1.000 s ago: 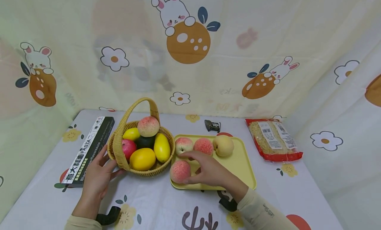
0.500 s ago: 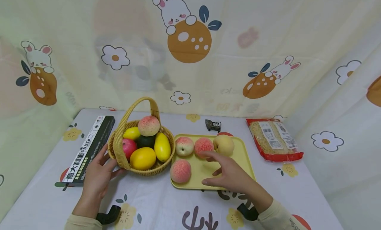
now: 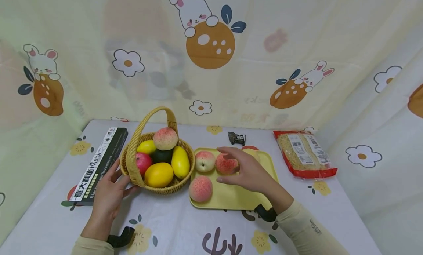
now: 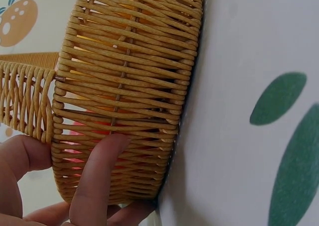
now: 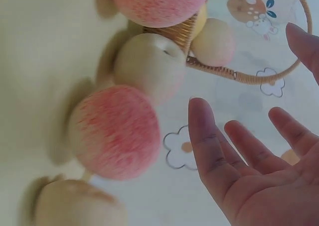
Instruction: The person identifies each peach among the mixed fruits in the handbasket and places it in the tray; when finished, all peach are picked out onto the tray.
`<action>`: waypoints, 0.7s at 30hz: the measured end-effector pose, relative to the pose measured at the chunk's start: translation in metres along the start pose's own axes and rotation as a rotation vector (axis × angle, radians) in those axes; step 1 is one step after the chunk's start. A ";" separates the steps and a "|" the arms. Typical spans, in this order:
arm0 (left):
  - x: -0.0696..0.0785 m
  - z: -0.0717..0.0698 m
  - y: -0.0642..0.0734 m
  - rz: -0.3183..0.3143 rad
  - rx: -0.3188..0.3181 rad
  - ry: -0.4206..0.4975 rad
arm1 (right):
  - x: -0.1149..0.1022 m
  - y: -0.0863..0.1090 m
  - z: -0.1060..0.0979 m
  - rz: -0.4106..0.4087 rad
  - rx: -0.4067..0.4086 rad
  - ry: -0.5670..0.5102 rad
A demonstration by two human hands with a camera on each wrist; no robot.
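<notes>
My left hand [image 3: 110, 194] holds the outer left side of a wicker basket [image 3: 170, 189]. In the left wrist view, the thumb [image 4: 94, 181] lies bent on the woven wall, and another finger touches the handle [image 4: 25, 99]. My right hand [image 3: 248, 170] hovers over a yellow tray [image 3: 231, 200], fingers spread and holding nothing. Its fingers stand near a red peach [image 3: 226, 164] and partly cover it. A pale yellow round fruit [image 3: 254, 154] is mostly hidden behind the hand. A pale peach [image 3: 205, 161] and a front pink peach [image 3: 200, 189] lie at the tray's left.
The basket holds a peach [image 3: 165, 138], yellow fruits [image 3: 158, 175], a red fruit [image 3: 143, 163] and a dark green one [image 3: 162, 156]. A pasta box [image 3: 102, 167] lies left. A small black packet [image 3: 236, 138] and a red-edged bag [image 3: 304, 154] lie behind and right.
My right hand has let go of the front pink peach on the tray. It drew back right, then moved forward over the red peach. My left hand stays at the basket.
</notes>
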State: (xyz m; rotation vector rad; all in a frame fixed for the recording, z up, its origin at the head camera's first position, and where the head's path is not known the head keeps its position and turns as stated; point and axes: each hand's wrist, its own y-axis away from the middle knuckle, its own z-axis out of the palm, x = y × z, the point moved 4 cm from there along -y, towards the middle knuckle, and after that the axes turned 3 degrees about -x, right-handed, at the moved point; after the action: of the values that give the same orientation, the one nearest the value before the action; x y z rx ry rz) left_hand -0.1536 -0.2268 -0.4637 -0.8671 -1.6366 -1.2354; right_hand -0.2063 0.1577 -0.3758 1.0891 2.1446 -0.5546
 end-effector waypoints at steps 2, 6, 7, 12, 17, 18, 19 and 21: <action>0.000 0.000 0.000 -0.003 0.002 -0.003 | -0.006 -0.010 0.001 -0.004 -0.002 0.024; 0.001 0.001 0.000 -0.001 0.006 0.002 | -0.015 -0.030 0.005 -0.031 -0.020 0.038; 0.001 0.000 0.000 0.000 0.007 0.002 | -0.017 -0.036 0.007 -0.039 -0.028 0.040; 0.001 0.000 0.000 -0.002 0.011 -0.004 | -0.027 -0.058 0.015 -0.059 -0.067 0.013; 0.000 -0.001 0.001 -0.008 0.015 -0.014 | -0.037 -0.077 0.023 -0.076 -0.095 0.041; 0.000 -0.001 0.001 -0.010 0.011 -0.014 | -0.039 -0.081 0.024 -0.074 -0.101 0.051; 0.001 0.000 0.001 -0.011 0.007 -0.015 | -0.041 -0.084 0.025 -0.073 -0.107 0.062; 0.001 0.000 0.001 -0.011 0.000 -0.014 | -0.042 -0.093 0.029 -0.064 -0.120 0.074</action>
State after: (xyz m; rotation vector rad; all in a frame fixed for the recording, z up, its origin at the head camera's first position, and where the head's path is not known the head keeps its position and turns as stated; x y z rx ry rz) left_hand -0.1529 -0.2269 -0.4624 -0.8691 -1.6545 -1.2393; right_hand -0.2540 0.0648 -0.3586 0.9924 2.2531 -0.4150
